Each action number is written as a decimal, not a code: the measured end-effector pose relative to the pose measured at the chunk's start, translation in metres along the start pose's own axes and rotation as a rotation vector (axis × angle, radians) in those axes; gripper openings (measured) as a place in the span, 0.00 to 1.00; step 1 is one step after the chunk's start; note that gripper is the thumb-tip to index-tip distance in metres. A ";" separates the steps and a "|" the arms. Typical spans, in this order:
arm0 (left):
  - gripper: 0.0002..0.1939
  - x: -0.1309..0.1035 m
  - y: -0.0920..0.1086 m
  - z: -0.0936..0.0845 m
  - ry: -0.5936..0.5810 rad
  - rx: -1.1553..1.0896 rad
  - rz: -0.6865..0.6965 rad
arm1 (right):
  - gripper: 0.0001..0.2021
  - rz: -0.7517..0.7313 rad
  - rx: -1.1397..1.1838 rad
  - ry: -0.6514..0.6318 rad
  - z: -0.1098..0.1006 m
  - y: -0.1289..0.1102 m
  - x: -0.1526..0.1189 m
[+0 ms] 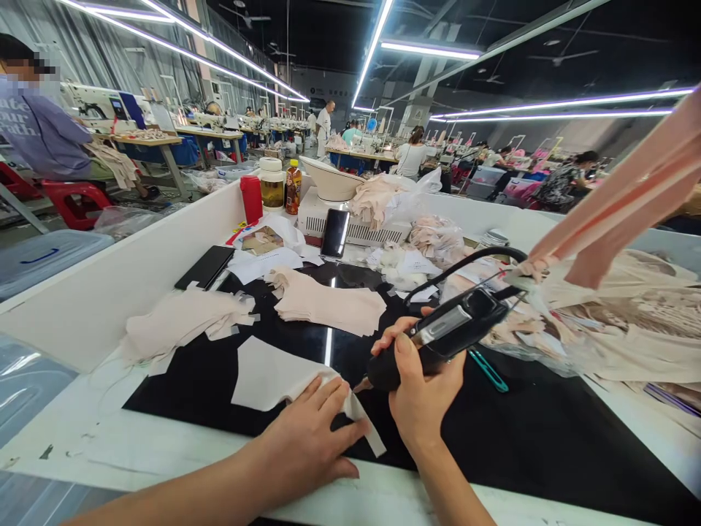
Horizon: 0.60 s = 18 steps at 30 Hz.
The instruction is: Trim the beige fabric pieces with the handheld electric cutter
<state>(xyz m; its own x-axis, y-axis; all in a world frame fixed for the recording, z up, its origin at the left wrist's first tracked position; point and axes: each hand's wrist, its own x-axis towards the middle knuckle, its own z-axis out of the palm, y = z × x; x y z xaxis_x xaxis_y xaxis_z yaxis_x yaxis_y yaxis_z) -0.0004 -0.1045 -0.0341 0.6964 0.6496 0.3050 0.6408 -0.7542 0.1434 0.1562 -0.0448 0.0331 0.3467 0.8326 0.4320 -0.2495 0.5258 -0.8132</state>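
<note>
My right hand (pixel 424 387) is wrapped round a black corded hand tool (pixel 438 340). Its narrow metal tip (pixel 361 385) points left, close to the fingers of my left hand. A pink cloth strap is tied to the tool's upper end. With fingers stretched out, my left hand (pixel 312 435) presses down on a pale fabric piece (pixel 266 376) lying on the black mat. A narrow strip of this fabric (pixel 375 438) runs out past my fingertips to the right. Just beyond lies a stack of pink fabric pieces (pixel 331 303).
Another fabric stack (pixel 186 318) lies left, near a black flat case (pixel 205 267). A phone (pixel 335 234) leans against a white machine at the back. A teal thread snipper (pixel 488 371) lies right of the tool. Bagged fabric heaps (pixel 618 314) fill the right side. White walls edge the table.
</note>
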 end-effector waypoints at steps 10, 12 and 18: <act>0.20 0.001 -0.007 -0.029 -0.020 -0.165 -0.107 | 0.22 -0.004 0.015 0.028 -0.001 -0.009 -0.016; 0.21 0.002 -0.005 -0.026 -0.008 -0.119 -0.099 | 0.22 -0.008 0.009 0.030 -0.001 -0.009 -0.017; 0.22 -0.001 -0.004 -0.023 -0.007 -0.048 -0.070 | 0.22 0.002 0.009 0.021 -0.001 -0.012 -0.017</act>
<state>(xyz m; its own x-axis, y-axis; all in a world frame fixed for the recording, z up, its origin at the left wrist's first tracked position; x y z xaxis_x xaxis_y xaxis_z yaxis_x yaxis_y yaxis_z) -0.0116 -0.1041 -0.0129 0.6528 0.7017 0.2855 0.6719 -0.7104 0.2094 0.1547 -0.0656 0.0351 0.3651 0.8297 0.4223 -0.2579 0.5260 -0.8104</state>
